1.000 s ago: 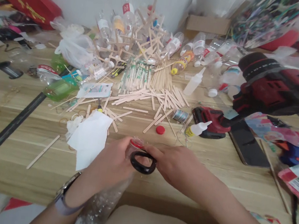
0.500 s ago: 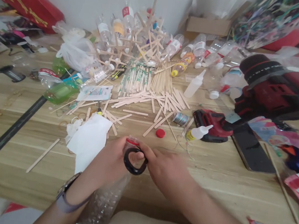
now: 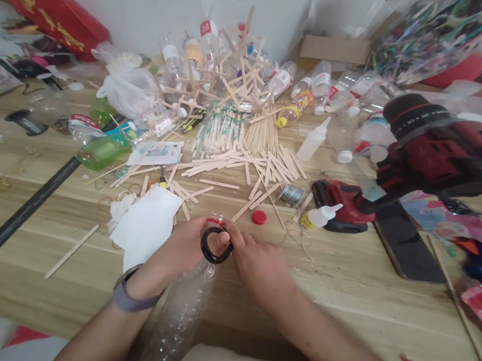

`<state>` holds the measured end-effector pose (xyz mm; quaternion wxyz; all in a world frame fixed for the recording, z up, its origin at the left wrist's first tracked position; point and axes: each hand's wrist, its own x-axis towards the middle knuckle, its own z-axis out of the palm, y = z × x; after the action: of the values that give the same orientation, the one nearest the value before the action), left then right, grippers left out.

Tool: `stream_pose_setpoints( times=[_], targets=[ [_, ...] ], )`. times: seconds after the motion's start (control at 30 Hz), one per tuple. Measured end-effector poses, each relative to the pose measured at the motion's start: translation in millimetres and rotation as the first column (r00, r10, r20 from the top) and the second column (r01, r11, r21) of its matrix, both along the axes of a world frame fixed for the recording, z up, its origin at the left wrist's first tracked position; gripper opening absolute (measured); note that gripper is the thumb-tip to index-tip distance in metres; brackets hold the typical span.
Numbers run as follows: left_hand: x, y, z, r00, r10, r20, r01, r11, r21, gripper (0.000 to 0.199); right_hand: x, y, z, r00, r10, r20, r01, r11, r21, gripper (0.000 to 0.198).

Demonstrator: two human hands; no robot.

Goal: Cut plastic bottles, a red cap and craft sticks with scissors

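A clear plastic bottle (image 3: 181, 315) slants down from my hands toward the table's front edge, its neck with a red band pointing away from me. Around the bottle just below the neck, my left hand (image 3: 185, 247) is closed. A black ring, which looks like a roll of electrical tape (image 3: 205, 248), sits against the bottle between both hands. My right hand (image 3: 259, 263) grips this roll at its right side, fingers near the bottle's neck. A fingertip shows through the roll's hole. Beyond the hands a red bottle cap (image 3: 258, 217) lies on the table.
Wooden craft sticks (image 3: 224, 169) are scattered ahead, with bottles behind them. To the right stand a red-black cordless drill (image 3: 445, 148), a small glue bottle (image 3: 320, 216) and a phone (image 3: 410, 241). White paper (image 3: 149, 222) lies left of my hands.
The roll has shifted slightly up and left, and my right hand has moved a little left with it. More of the bottle's body now shows below my hands.
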<state>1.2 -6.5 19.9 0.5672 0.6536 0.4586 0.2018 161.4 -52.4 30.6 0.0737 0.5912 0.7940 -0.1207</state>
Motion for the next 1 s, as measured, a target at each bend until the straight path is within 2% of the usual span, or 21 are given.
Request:
stream_pose_setpoints(
  times=[0.3,0.53,0.67,0.8,0.9,1.0],
  targets=[
    [0,-1,-1.9,0.999,0.047,-0.001,-0.047,0.999,-0.027,0.041,2,3,-4,1.0,0.009,-0.03,-0.009,1.0,0.0,0.057],
    [0,1,1.9,0.959,0.066,0.274,0.007,0.966,-0.258,0.041,19,12,2,0.973,0.186,-0.133,-0.166,0.975,0.148,0.044],
    [-8,-1,-6.4,0.916,0.153,0.371,0.003,0.922,-0.388,0.04,28,12,5,0.95,0.261,-0.173,-0.216,0.946,0.243,0.045],
    [-11,-4,-15.1,0.879,0.241,0.411,-0.023,0.883,-0.469,0.037,33,9,3,0.92,0.369,-0.133,-0.311,0.894,0.323,0.048],
    [-11,-5,-16.0,0.892,0.232,0.388,-0.029,0.886,-0.463,0.034,35,8,2,0.911,0.399,-0.1,-0.352,0.883,0.311,0.052],
    [-11,-5,-11.2,0.926,0.172,0.337,-0.032,0.923,-0.384,0.032,38,8,1,0.909,0.398,-0.125,-0.352,0.893,0.281,0.054]
  ],
)
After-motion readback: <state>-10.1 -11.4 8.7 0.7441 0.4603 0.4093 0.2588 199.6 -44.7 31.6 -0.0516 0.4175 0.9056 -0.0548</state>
